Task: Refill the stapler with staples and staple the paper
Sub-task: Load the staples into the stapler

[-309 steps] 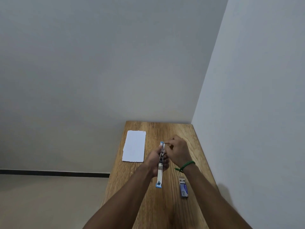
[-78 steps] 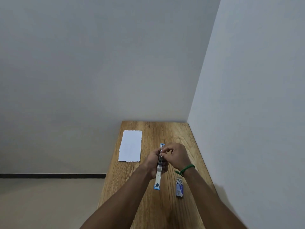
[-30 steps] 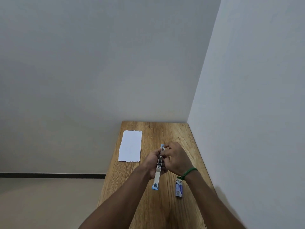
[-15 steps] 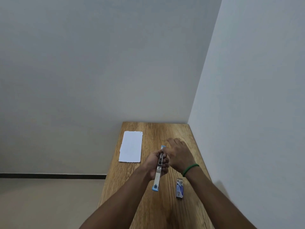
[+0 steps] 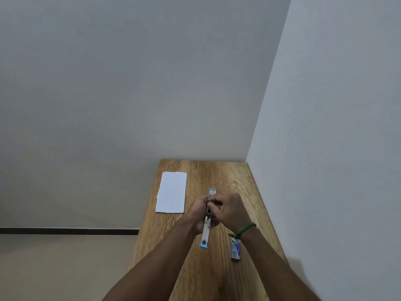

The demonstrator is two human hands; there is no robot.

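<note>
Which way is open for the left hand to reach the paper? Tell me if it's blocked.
Probably not blocked: the paper lies flat on the table, bare wood between it and the left hand. But that hand grips the stapler.

Stapler [image 5: 206, 232] middle hidden between hands.

Right hand [image 5: 231, 210], half a second ago spread open beyond the stapler [image 5: 206, 227], now curled back over its far end with fingers [image 5: 213, 201] pinched at the top, staple box [image 5: 235, 250] now partly covered by the right wrist
</note>
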